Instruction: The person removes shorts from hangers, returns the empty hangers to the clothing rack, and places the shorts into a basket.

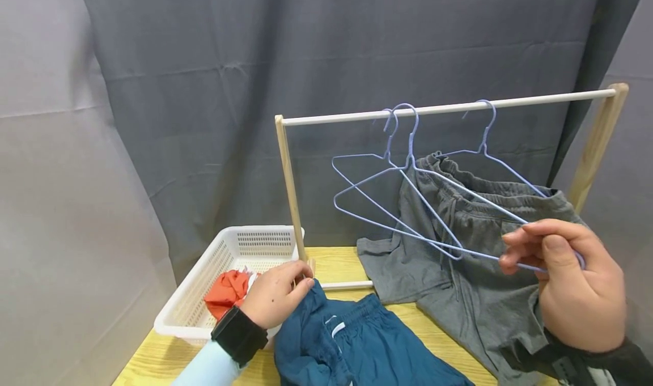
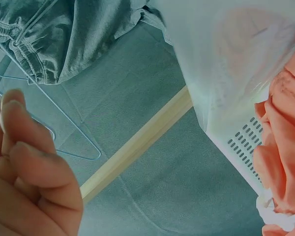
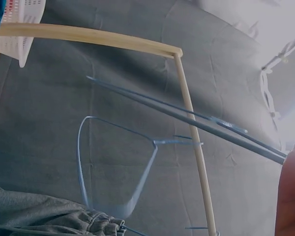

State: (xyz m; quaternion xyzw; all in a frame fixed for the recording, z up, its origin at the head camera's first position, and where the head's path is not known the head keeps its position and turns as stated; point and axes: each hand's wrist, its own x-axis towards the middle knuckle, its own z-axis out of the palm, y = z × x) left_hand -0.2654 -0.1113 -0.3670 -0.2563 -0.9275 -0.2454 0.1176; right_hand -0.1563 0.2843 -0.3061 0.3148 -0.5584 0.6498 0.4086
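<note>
My right hand (image 1: 581,284) grips one end of a lilac wire hanger (image 1: 411,145), thumb and fingers curled round the wire. In the right wrist view the hanger is edge-on, in front of the rail. My left hand (image 1: 280,295) is over the upper corner of the dark blue shorts (image 1: 388,335), which lie on the table. In the left wrist view its fingers are loosely bent, with no cloth showing between them. Grey pants (image 1: 469,238) hang from another lilac hanger (image 1: 483,142) on the right part of the rail, legs reaching the table.
A wooden rack with a white rail (image 1: 331,118) spans the back. Another bare hanger (image 1: 390,143) hangs on it, behind the held one. Left of the rack, a white plastic basket (image 1: 191,295) holds orange cloth (image 1: 227,289). Grey curtains (image 1: 357,40) surround the wooden table (image 1: 336,255).
</note>
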